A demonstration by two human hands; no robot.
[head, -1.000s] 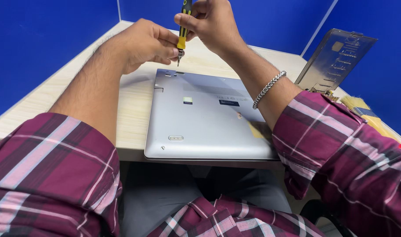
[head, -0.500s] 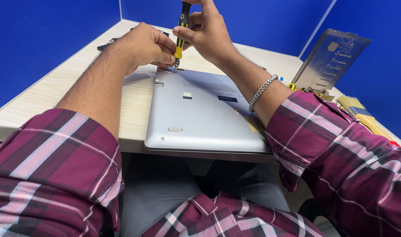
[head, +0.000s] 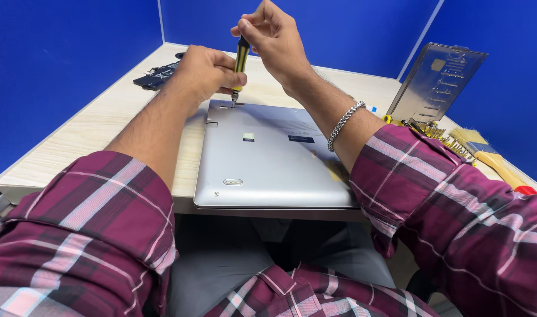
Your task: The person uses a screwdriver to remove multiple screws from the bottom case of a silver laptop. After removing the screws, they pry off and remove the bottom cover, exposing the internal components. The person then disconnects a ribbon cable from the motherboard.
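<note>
Right hand (head: 274,35) is pinching the screwdriver (head: 240,61) top while left hand (head: 205,71) is gripping its shaft; keeping it upright and pressed into the laptop (head: 268,158) corner screw should be preventing slips.

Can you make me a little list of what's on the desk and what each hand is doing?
Left hand: steadies the lower shaft of the screwdriver
Right hand: grips the screwdriver's top
Screwdriver: yellow and black, upright, tip at far left corner of the laptop
Laptop: silver, bottom side up, on the wooden desk
Right side: open bit case, paintbrush
Far left: dark flat part
</note>
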